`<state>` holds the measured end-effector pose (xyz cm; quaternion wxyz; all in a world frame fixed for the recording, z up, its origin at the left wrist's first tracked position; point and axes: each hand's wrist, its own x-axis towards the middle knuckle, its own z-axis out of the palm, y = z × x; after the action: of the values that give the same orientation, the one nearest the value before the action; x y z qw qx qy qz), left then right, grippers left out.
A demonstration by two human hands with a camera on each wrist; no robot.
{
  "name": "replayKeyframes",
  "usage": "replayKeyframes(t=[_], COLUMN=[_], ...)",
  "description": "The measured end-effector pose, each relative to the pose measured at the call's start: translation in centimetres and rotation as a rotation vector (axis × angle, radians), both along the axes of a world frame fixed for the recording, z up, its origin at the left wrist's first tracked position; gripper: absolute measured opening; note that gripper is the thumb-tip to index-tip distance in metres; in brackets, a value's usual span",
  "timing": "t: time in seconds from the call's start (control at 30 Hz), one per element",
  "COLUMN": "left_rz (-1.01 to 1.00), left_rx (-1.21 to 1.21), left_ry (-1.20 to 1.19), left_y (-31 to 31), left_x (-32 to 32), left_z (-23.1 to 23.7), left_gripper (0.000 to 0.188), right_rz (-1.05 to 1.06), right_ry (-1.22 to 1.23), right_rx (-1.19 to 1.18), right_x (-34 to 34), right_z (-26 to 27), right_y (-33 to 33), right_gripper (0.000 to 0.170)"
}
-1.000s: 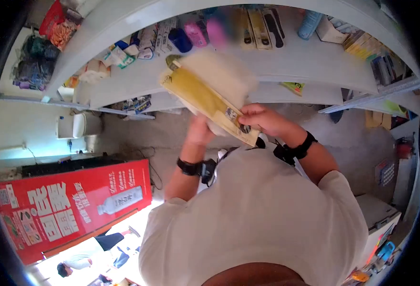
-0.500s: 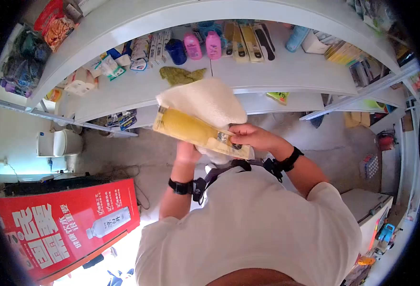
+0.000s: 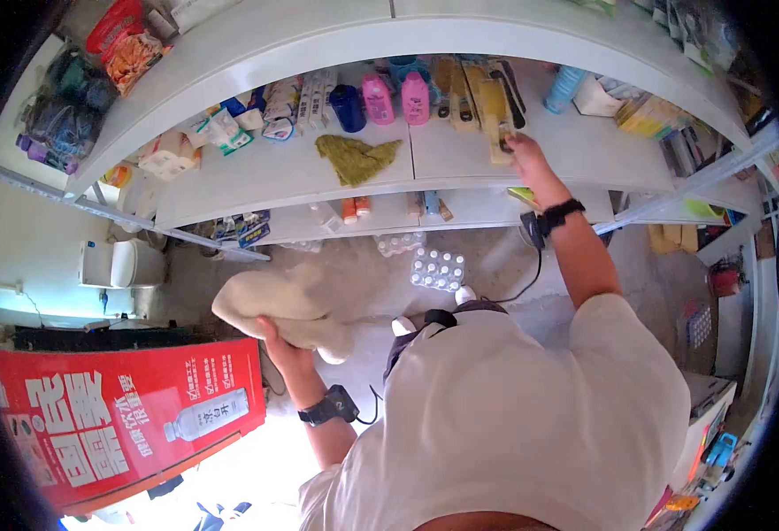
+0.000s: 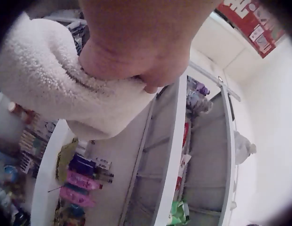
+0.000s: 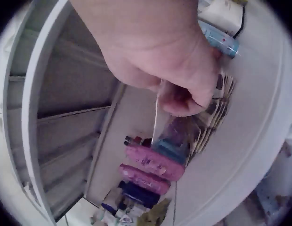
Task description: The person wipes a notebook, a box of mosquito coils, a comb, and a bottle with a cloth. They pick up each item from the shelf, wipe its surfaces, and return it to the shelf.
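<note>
My left hand (image 3: 287, 350) grips a bundled cream towel (image 3: 270, 296), held low over the floor left of my body. In the left wrist view the towel's fluffy folds (image 4: 42, 75) hang from the hand, with most fingers hidden. At the right, my right hand (image 3: 531, 166) reaches over the shelf board and pinches the near end of a long, flat yellow package (image 3: 494, 102). It stands among similar carded packages (image 3: 462, 93). The right wrist view shows the package edge-on (image 5: 156, 113) below the curled fingers, close to the stacked packs (image 5: 214, 115).
On the same shelf are two pink bottles (image 3: 416, 99), a dark blue container (image 3: 348, 108), a crumpled olive cloth (image 3: 358, 159) and a light-blue can (image 3: 566, 88). An upper shelf (image 3: 318, 44) overhangs them. Packs of bottles (image 3: 438, 269) stand on the floor, near a red cooler (image 3: 133, 416).
My hands have parted. The left carried the towel down and left, while the right brought the yellow package forward and right to the carded packs on the shelf.
</note>
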<state>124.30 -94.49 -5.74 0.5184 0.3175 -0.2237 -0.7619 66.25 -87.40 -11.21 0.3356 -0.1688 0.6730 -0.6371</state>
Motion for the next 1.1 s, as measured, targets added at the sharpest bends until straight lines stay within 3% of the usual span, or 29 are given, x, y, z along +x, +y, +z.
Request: replayKeyframes(t=[0.2,0.27,0.4,0.47,0.53,0.6,0.7,0.8,0.9,1.0,1.07,1.1], left_rz=[0.201,0.241,0.282,0.303,0.316,0.317,0.286,0.23,0.195,0.196,0.175,0.172], left_rx=[0.133,0.171,0.179,0.177,0.213,0.204,0.141,0.101,0.066,0.024,0.012,0.026], left_ry=[0.057,0.094,0.105,0.103,0.107,0.095,0.102,0.185,0.18,0.143,0.172,0.177], left_y=[6.0,7.6,10.0,10.4,10.6,10.5,9.9,8.6,7.4,6.3,5.8,5.5], left_x=[-1.4,-1.7,-2.9,-3.3,-4.3,-5.3,-6.7,-7.5,-8.2,-8.2,-7.7,-7.4], left_z=[-1.8,-2.8,-3.1,-3.9,-3.5,-3.0,-2.3,-1.8,-0.7,-0.7,-1.2,-1.4], left_gripper=[0.067,0.066,0.065,0.065,0.065,0.065,0.065,0.065,0.065,0.066,0.065,0.065], right_rz=[-0.107,-0.071,0.197,0.18,-0.039,0.006,0.146,0.139,0.439,0.52,0.513,0.546], right_ry=[0.258,0.337,0.657,0.879,1.173,1.413,1.302,1.425,1.114,1.107,1.075,1.113], right_rx=[0.28,0.382,0.775,0.822,0.627,0.283,-0.199,-0.282,-0.168,-0.151,-0.226,-0.139], right_x=[-7.5,-8.3,-8.1,-6.7,-4.5,-3.6,-1.7,0.4,1.1,-1.0,1.1,2.1], right_z=[-1.0,-0.7,2.1,3.0,1.8,2.1,1.7,4.2,3.4,-1.2,1.6,3.6], right_y=[-8.0,-9.1,-9.7,-9.8,-9.7,-10.0,-14.2,-17.4,-19.8,-22.1,-18.4,-16.6], right_gripper=[0.032,0.037,0.045,0.05,0.057,0.063,0.069,0.067,0.067,0.061,0.062,0.058])
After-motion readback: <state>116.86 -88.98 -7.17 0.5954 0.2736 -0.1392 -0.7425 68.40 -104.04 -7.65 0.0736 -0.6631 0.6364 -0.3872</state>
